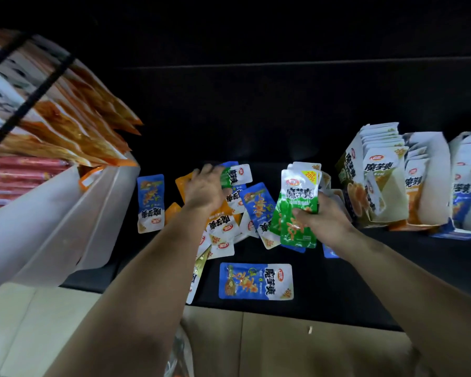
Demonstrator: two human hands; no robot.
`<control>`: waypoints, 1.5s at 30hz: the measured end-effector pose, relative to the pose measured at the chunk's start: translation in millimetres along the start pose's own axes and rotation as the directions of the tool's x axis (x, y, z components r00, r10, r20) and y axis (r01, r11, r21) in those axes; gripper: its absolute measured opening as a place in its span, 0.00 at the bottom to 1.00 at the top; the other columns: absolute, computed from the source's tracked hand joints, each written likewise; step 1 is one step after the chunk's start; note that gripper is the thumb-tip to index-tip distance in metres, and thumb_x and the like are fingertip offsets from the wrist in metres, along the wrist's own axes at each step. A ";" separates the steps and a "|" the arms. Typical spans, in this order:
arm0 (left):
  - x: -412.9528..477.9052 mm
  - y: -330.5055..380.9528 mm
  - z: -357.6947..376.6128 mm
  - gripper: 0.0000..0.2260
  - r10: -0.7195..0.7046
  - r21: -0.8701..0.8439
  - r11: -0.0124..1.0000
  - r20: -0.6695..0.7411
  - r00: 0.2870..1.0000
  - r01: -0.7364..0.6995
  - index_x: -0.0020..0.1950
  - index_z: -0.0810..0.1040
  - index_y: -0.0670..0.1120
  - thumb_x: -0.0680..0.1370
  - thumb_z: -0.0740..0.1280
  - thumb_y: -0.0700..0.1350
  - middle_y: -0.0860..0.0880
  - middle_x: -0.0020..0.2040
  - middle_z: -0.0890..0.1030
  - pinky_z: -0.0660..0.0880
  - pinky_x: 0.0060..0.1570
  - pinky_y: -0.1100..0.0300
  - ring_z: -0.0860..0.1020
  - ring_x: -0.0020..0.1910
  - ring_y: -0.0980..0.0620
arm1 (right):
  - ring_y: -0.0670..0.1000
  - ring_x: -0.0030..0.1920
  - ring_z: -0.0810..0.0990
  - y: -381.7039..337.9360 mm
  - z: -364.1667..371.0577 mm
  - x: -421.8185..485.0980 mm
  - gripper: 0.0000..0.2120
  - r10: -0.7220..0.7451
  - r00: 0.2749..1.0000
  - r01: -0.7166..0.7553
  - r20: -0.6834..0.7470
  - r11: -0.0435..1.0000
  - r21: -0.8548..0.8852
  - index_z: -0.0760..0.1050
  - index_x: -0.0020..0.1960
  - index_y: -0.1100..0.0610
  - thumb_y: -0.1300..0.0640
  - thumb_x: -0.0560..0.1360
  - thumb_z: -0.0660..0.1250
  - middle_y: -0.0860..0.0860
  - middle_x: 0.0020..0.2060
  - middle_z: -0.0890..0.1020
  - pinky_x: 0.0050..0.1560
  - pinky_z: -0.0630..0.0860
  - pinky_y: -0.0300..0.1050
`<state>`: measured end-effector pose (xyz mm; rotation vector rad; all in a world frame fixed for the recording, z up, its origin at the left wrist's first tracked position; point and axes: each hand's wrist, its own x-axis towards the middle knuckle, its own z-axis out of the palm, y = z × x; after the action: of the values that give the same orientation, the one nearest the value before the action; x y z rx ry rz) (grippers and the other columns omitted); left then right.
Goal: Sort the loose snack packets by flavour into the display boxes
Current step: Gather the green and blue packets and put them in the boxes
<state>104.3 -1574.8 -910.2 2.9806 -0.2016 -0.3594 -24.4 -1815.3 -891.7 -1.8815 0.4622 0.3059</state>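
Observation:
A heap of loose snack packets, blue, orange and green, lies on the dark shelf. My right hand holds a small stack of green packets upright above the heap's right side. My left hand reaches into the heap's far side, its fingers on another green packet. Single blue packets lie apart at the left and near the front. Three display boxes stand at the right: a green one, an orange one and a blue one, each with packets upright in it.
A white bin at the left holds orange pouches and red sausage sticks, its wall close to my left forearm. The shelf's front edge runs below the near blue packet, with a beige floor beneath. The back of the shelf is dark.

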 end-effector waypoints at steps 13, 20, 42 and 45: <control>-81.0 38.6 -62.1 0.15 0.074 -0.714 0.696 -0.036 0.997 -0.078 0.40 0.72 0.41 0.83 0.61 0.48 0.50 0.32 0.68 0.63 0.29 0.64 0.65 0.30 0.55 | 0.48 0.53 0.83 -41.6 -1.0 -35.2 0.10 -0.023 0.997 0.002 0.068 0.956 0.293 0.77 0.57 0.48 0.57 0.78 0.72 0.46 0.51 0.84 0.52 0.80 0.47; -142.9 69.8 -81.0 0.10 0.130 -0.924 0.369 0.154 0.980 0.096 0.53 0.81 0.44 0.83 0.63 0.47 0.39 0.52 0.83 0.83 0.46 0.48 0.84 0.49 0.43 | 0.50 0.54 0.85 -75.4 -23.0 -82.5 0.12 -0.064 0.996 0.043 0.061 0.952 0.304 0.77 0.58 0.47 0.54 0.77 0.73 0.49 0.54 0.85 0.59 0.80 0.59; -307.9 164.9 -146.9 0.16 0.380 -0.877 0.480 0.187 0.906 -0.020 0.69 0.65 0.51 0.82 0.63 0.46 0.58 0.54 0.78 0.74 0.55 0.68 0.78 0.51 0.68 | 0.51 0.62 0.80 -101.4 -82.2 -273.9 0.19 -0.089 0.995 0.061 0.044 0.898 0.437 0.67 0.69 0.46 0.62 0.82 0.62 0.50 0.60 0.82 0.65 0.76 0.52; -308.0 174.8 -136.5 0.14 0.385 -0.862 0.506 0.194 0.903 -0.031 0.66 0.64 0.55 0.83 0.63 0.47 0.58 0.57 0.78 0.74 0.62 0.58 0.77 0.58 0.59 | 0.56 0.61 0.81 -88.8 -94.4 -268.7 0.14 -0.051 0.994 0.010 0.095 0.920 0.391 0.71 0.65 0.48 0.63 0.83 0.60 0.54 0.58 0.83 0.65 0.76 0.56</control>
<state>-179.2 -1685.3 -683.3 1.8499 -0.3157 -0.7309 -224.0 -1831.7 -670.6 -1.4739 0.3908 0.2664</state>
